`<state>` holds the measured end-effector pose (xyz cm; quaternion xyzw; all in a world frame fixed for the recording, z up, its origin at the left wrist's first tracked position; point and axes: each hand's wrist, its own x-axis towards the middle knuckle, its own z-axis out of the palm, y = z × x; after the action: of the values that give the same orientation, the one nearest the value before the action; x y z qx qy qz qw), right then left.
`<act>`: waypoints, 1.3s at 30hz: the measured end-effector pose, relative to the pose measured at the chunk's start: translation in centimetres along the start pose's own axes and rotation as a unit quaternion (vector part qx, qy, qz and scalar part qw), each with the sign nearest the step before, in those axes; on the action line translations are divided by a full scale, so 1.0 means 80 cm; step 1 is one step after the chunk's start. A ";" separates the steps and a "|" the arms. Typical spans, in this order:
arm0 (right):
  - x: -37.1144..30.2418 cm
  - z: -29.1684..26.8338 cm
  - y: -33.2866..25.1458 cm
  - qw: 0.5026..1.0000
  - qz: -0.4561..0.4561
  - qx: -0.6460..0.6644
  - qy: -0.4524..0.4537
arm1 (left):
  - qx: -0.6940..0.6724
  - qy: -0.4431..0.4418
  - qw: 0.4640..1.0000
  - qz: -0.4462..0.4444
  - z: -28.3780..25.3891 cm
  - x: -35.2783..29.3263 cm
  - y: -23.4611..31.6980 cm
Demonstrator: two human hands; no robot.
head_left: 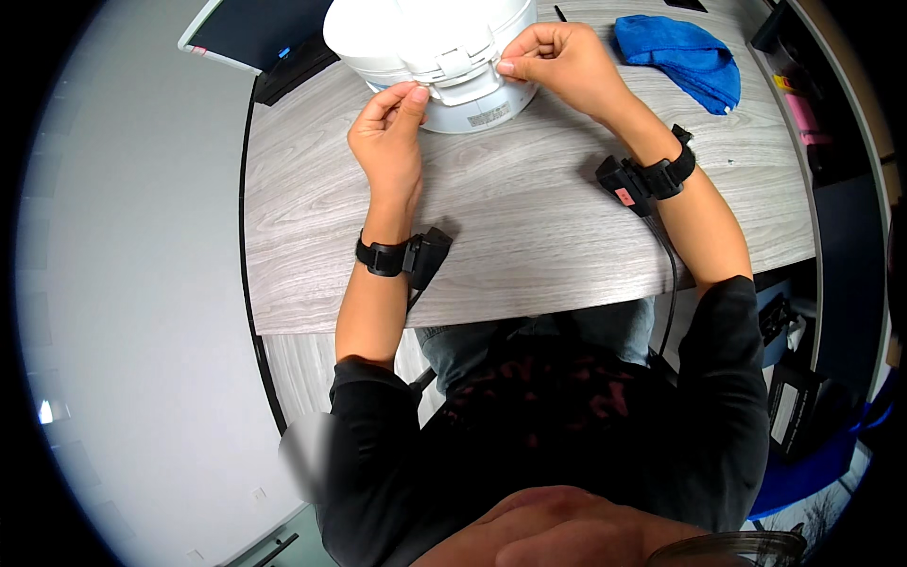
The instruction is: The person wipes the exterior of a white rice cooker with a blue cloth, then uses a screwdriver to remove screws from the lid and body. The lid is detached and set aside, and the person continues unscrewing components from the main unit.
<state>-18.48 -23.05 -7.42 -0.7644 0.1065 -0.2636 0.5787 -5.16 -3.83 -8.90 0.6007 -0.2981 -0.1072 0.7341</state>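
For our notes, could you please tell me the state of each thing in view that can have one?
White container: standing on the table
Front clip: cannot tell whether fastened
Left hand: fingers bent, fingertips at the container's front
Right hand: fingers bent, fingertips beside the clip
Blue cloth: rumpled, on the table
Left wrist strap: fastened
Right wrist strap: fastened

The person wore a black short-sleeved top (595, 463), its front scattered with a blotchy dark-red print (543, 392), and faded blue jeans (614, 326). A black buckled strap (385, 259) ringed the left wrist, a black box-shaped module (430, 257) fixed to it. The right wrist had a matching strap (669, 174) and module (624, 181) — this one with a small salmon-pink sticker (624, 197) and a thin black cable (674, 283) trailing down.
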 end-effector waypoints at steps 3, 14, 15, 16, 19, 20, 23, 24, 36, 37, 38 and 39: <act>-0.001 -0.002 0.000 1.000 -0.023 0.009 -0.007 | -0.006 -0.015 1.000 0.011 -0.003 0.000 -0.003; -0.002 -0.013 -0.008 0.994 -0.069 -0.011 -0.089 | -0.006 -0.091 0.995 0.048 -0.017 0.001 -0.004; -0.002 -0.013 -0.008 0.993 -0.076 -0.019 -0.086 | 0.010 -0.108 0.993 0.054 -0.018 0.002 -0.002; -0.002 -0.012 -0.007 0.993 -0.083 -0.028 -0.083 | 0.025 -0.124 0.990 0.061 -0.020 0.004 0.000; -0.003 -0.012 -0.006 0.989 -0.104 -0.061 -0.081 | 0.050 -0.140 0.986 0.082 -0.024 0.007 -0.005; -0.004 -0.012 -0.005 0.988 -0.111 -0.072 -0.081 | 0.056 -0.141 0.985 0.088 -0.025 0.007 -0.007; -0.003 -0.009 0.002 0.988 -0.124 -0.082 -0.048 | 0.055 -0.131 0.986 0.091 -0.022 0.007 -0.006; -0.003 -0.008 0.001 0.989 -0.114 -0.078 -0.045 | 0.052 -0.126 0.987 0.087 -0.021 0.007 -0.005; -0.004 -0.012 -0.011 0.985 -0.115 -0.080 -0.102 | 0.054 -0.165 0.982 0.078 -0.031 0.008 -0.001; -0.006 -0.011 -0.012 0.982 -0.122 -0.091 -0.109 | 0.059 -0.169 0.980 0.080 -0.033 0.009 0.001; -0.006 -0.011 -0.013 0.980 -0.128 -0.101 -0.116 | 0.064 -0.174 0.979 0.083 -0.035 0.009 0.001; -0.006 -0.012 -0.012 0.975 -0.142 -0.119 -0.124 | 0.063 -0.177 0.979 0.084 -0.035 0.009 0.001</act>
<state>-19.54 -23.32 -6.44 -0.8619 -0.0447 -0.2315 0.4489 -3.02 -1.91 -8.88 0.5901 -0.4792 -0.1308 0.6365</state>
